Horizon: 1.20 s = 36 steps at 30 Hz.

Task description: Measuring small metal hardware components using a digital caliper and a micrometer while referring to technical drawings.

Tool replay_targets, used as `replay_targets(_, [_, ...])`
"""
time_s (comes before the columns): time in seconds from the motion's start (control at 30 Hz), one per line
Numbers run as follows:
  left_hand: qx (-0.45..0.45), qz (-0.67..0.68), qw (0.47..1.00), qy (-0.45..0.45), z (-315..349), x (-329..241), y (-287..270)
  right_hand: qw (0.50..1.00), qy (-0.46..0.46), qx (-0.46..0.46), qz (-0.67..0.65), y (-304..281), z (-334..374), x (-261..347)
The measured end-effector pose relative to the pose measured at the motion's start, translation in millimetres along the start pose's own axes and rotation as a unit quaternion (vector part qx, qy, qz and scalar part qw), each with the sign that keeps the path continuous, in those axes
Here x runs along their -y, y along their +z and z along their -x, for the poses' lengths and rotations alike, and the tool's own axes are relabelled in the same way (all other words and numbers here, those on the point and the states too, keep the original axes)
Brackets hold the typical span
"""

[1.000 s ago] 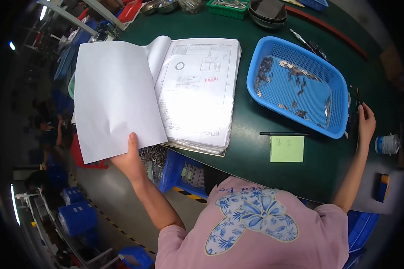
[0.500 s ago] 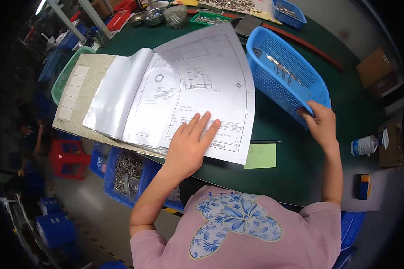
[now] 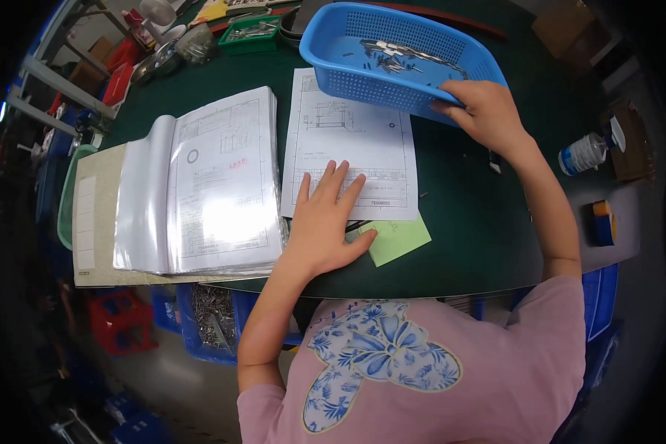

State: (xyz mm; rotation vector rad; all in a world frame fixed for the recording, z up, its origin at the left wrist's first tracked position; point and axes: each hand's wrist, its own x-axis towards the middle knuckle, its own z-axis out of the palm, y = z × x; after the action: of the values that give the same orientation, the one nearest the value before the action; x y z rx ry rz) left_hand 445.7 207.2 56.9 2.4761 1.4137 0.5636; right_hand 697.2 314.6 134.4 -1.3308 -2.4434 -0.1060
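Note:
My left hand (image 3: 320, 226) lies flat with its fingers spread on a loose sheet with a technical drawing (image 3: 351, 152). The thumb touches a green note (image 3: 403, 240) that is partly under the sheet. A dark pen (image 3: 357, 225), mostly covered, shows at the sheet's lower edge. My right hand (image 3: 485, 115) grips the near rim of a blue perforated plastic basket (image 3: 385, 87), thumb outside. Small metal pieces (image 3: 399, 55) lie in the basket. It overlaps the sheet's far end. Left of the sheet, an open binder (image 3: 218, 174) shows drawings in clear sleeves.
A green tray with metal parts (image 3: 250, 35) stands at the back. On the right are a clear plastic bottle (image 3: 584, 154) and a blue and yellow box (image 3: 604, 223). Below the table's near edge, a blue bin (image 3: 213, 318) holds many small metal parts; a red stool (image 3: 118, 318) stands beside it.
The drawing sheet, which overlapped the binder, now lies flat on the table beside it. My right hand has brought the basket leftward over the sheet's far end. The green note has turned slightly.

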Motion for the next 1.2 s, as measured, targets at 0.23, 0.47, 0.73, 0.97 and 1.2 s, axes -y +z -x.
replay_targets(0.23, [-0.15, -0.169, 0.937, -0.265, 72, 37, -26, 0.999, -0.035, -0.012, 0.02, 48, 12, -8])
replay_targets(0.47, [-0.245, -0.04, 0.929, -0.274, 97, 75, -38, 0.998, -0.069, 0.007, 0.009, 69, 22, 0])
replay_targets(0.73, [-0.589, 0.48, 0.613, -0.218, 166, 127, -94, 0.987, -0.098, -0.033, -0.127, 59, 7, 81])
replay_targets(0.97, [-0.327, 0.302, 0.877, -0.181, 123, 97, -80, 0.922, -0.29, -0.012, -0.256, 141, -51, 182])
replay_targets(1.2, [-0.318, 0.159, 0.886, -0.297, 126, 123, -68, 0.919, -0.29, -0.044, -0.262, 103, -111, 199])
